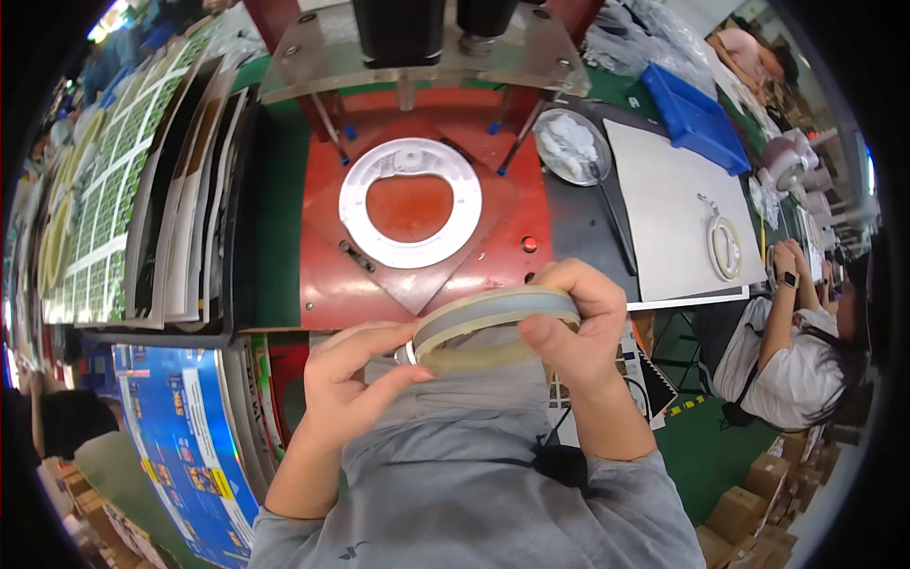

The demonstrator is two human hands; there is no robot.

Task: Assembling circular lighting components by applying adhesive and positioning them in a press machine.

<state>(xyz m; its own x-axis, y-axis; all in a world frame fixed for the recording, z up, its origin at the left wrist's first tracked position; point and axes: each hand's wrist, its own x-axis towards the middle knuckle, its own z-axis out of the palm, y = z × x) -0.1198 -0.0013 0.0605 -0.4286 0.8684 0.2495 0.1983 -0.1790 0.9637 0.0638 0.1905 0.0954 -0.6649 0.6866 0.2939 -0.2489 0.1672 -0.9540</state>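
The grey shirt (512, 512) of the person lies nearest to the head camera, and just beyond it both hands hold a pale yellowish ring (493, 318) with a grey band around its outer side. The left hand (346, 379) pinches the left end between thumb and fingers, beside a small silvery fitting (408, 354). The right hand (590, 327) grasps the other end, its thumb on the near side. The ring is raised in front of the body, almost edge-on, its right end a little higher. Behind it, on the counter (275, 190), a white ring-shaped plate (464, 199) rests over a red base (332, 284), apart from the hands. I judge that the step in hand is to handle or adjust this ring. The next move seems to call for an even, gentle grip at both ends, because the band may bend.
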